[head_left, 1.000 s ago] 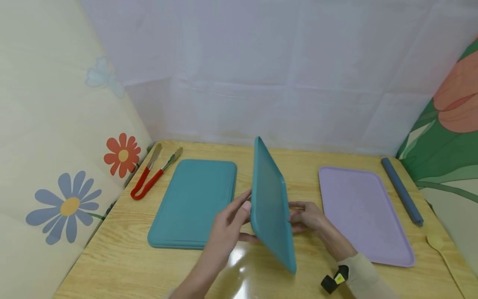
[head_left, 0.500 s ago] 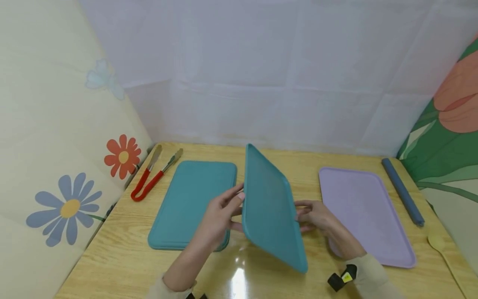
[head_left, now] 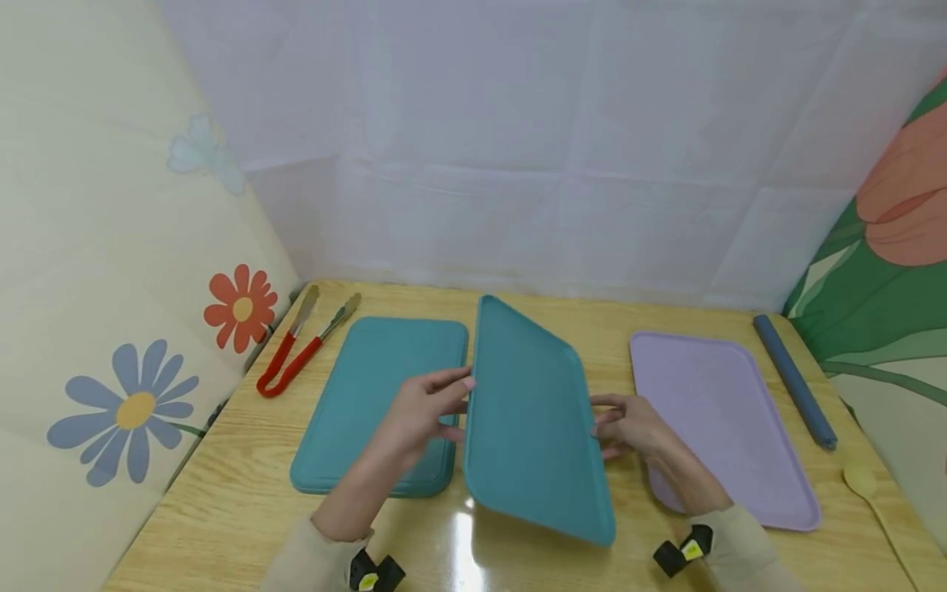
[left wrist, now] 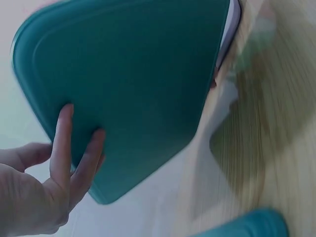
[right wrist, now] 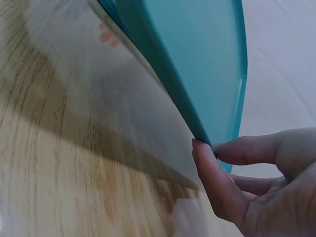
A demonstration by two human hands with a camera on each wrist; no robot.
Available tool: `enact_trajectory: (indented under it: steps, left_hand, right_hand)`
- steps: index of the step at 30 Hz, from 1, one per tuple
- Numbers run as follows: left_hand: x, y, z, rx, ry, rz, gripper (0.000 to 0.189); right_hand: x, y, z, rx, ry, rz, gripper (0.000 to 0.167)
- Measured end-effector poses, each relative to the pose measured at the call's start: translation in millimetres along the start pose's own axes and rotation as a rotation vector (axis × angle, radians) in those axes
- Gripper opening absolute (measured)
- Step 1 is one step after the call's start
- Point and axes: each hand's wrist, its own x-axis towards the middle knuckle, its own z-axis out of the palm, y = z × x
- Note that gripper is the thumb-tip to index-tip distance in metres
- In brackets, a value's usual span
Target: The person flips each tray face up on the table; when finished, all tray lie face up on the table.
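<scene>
A teal tray [head_left: 536,427] is held tilted above the table, its left long edge raised and its inner face toward the head camera. My left hand [head_left: 422,407] grips that raised edge, thumb on the rim and fingers spread on the underside, as the left wrist view shows on the tray's back [left wrist: 133,74]. On the lower right edge, my right hand [head_left: 629,423] pinches the rim between thumb and fingers; the right wrist view shows this grip on the tray [right wrist: 197,74] closely. A second teal tray [head_left: 392,386] lies on the table at the left, partly behind my left hand.
A lilac tray [head_left: 718,419] lies on the right. Beyond it are a dark blue roll [head_left: 795,382] and a pale yellow spoon [head_left: 861,481]. Red-handled tongs [head_left: 296,353] lie at the far left of the wooden table [head_left: 214,510]. Cloth walls stand behind and at both sides.
The held tray has turned from nearly upright to a flatter tilt, showing more of its inner face. My left hand has moved left with its edge; my right hand has shifted slightly right.
</scene>
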Motion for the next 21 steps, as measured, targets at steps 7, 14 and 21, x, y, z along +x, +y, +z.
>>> enact_trajectory:
  steps: [7, 14, 21]
  left_hand:
    - [9.0, -1.5, -15.4, 0.077, -0.034, -0.039, 0.048]
    - [17.3, -9.2, -22.8, 0.115, -0.053, -0.045, 0.050]
    - [26.2, -15.3, -23.4, 0.156, -0.046, -0.055, 0.050]
  right_hand:
    - [-1.1, -1, -4, 0.013, 0.015, -0.012, 0.061]
    - [-2.1, -2, -9, 0.016, 0.028, 0.007, 0.062]
    - [-2.9, -3, -13, 0.026, 0.074, 0.006, 0.062]
